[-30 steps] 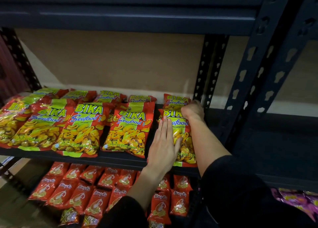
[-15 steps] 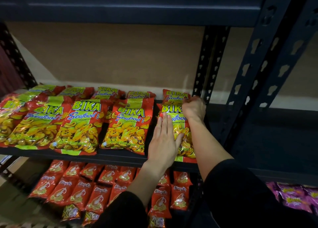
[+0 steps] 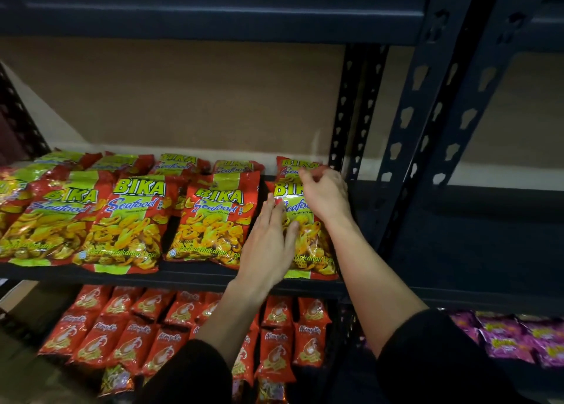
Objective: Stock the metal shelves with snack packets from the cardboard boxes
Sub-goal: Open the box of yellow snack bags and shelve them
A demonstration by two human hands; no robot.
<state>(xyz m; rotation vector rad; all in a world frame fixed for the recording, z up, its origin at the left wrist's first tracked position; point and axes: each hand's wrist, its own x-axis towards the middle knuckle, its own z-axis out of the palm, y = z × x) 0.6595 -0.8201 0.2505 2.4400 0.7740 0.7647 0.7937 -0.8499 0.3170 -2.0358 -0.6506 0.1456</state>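
Packet point(image 3: 309, 245) lies flat at the right end of the shelf point(image 3: 183, 277). Left hand point(image 3: 270, 239) presses it with straight fingers, likely to align it with the other packets point(image 3: 210, 220); right hand point(image 3: 326, 196) curls at its top edge, whether pinching I cannot tell.

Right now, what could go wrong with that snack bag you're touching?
The rightmost red-and-yellow BIKA Seafood packet lies at the front edge of the dark metal shelf, so it might slip off. The left hand rests flat on it; pushing hard could crush the crackers inside.
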